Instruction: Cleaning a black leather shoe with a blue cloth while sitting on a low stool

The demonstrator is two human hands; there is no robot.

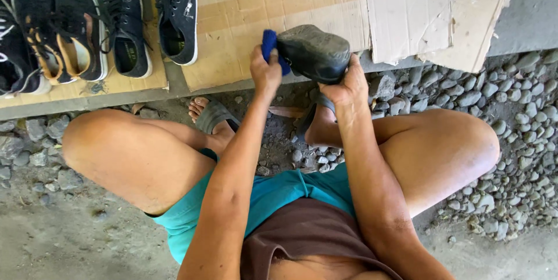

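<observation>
My right hand point(349, 85) grips a dark grey shoe point(314, 52) from below, holding it up with its sole turned toward me, in front of my knees. My left hand point(265, 72) is closed around a blue cloth point(269, 45) and presses it against the left end of the shoe. Both arms reach forward between my bent legs, and I squat over gravel in teal shorts.
Flattened cardboard sheets point(244, 18) lie ahead on a concrete ledge. Several dark sneakers point(119, 21) stand in a row on the cardboard at the upper left. Grey stones point(511, 140) cover the ground to the right. My feet wear grey sandals point(212, 116).
</observation>
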